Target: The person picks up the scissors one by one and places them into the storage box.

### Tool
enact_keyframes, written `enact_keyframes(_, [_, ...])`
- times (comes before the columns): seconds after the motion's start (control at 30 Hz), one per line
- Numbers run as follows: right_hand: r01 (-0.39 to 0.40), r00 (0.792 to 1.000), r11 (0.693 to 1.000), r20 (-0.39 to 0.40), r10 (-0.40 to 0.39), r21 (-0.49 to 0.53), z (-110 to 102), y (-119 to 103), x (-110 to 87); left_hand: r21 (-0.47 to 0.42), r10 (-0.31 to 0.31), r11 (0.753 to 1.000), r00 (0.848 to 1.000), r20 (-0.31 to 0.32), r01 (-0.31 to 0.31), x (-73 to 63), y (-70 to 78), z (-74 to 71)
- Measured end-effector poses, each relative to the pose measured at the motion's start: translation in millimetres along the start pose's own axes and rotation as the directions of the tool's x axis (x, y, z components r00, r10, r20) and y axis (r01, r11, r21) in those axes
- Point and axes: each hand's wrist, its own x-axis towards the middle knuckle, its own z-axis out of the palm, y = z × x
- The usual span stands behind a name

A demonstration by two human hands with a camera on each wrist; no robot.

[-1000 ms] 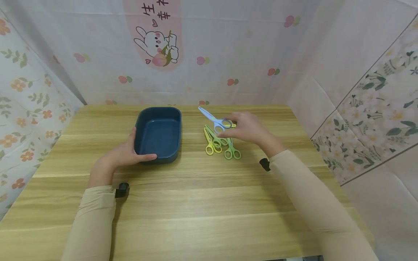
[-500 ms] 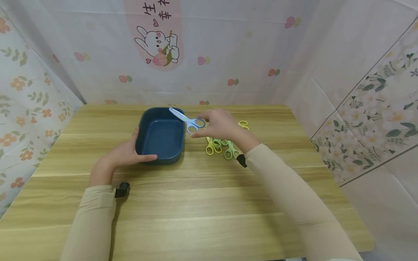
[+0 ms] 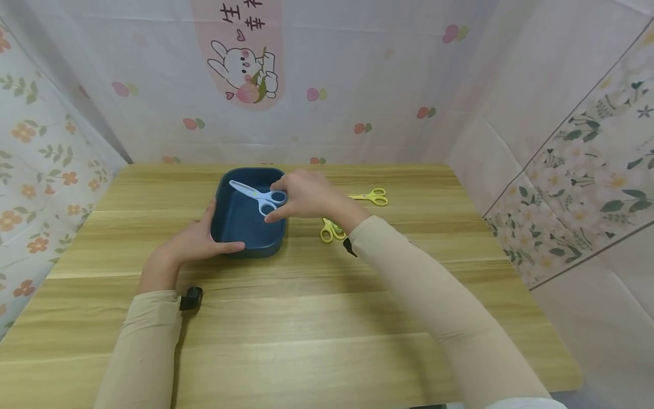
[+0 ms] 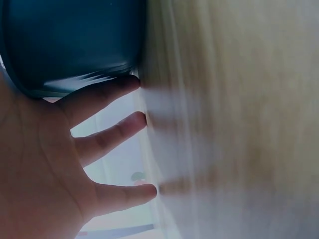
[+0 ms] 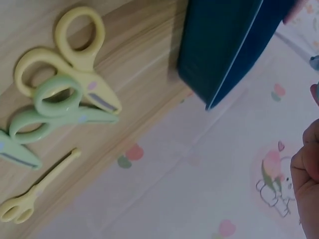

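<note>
Over the dark blue rectangular box point(image 3: 267, 250), my right hand point(image 3: 311, 196) pinches a pair of light blue scissors point(image 3: 250, 191) by the handle loops. Their blades point left above the box interior. My left hand point(image 3: 193, 244) rests against the box's left side and near corner, thumb along the front wall. In the left wrist view the fingers are straight and spread, their tips at the tabletop. Right of the box lie yellow scissors point(image 5: 89, 82), green scissors point(image 5: 55, 117), part of another green pair point(image 5: 17, 151), and separate yellow scissors point(image 5: 50, 174). My right forearm partly hides them in the head view.
The wood-grain table point(image 3: 286, 324) extends in front of the box. A printed curtain point(image 3: 327, 79) hangs along its back edge, with flowered sheets point(image 3: 582, 170) at the sides. Black wrist-camera mounts point(image 3: 192, 298) sit at the sleeves.
My right hand has carried the light blue scissors left, from above the other scissors to over the box. The box shifted slightly right early on, with my left hand staying at it.
</note>
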Motion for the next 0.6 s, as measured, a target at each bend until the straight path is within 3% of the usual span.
enact_keyframes(0.3, [0.006, 0.992, 0.997, 0.129, 0.003, -0.071, 14.0, -16.1, 14.9, 0.03, -0.014, 0.999, 1.0, 0.01, 0.013, 0.7, -0.4, 0.3])
enact_keyframes(0.6, [-0.016, 0.984, 0.998, 0.174, 0.027, -0.062, 41.9, -20.2, 16.4, 0.024, 0.008, 1.0, 1.0, 0.007, -0.008, 2.2, 1.3, 0.7])
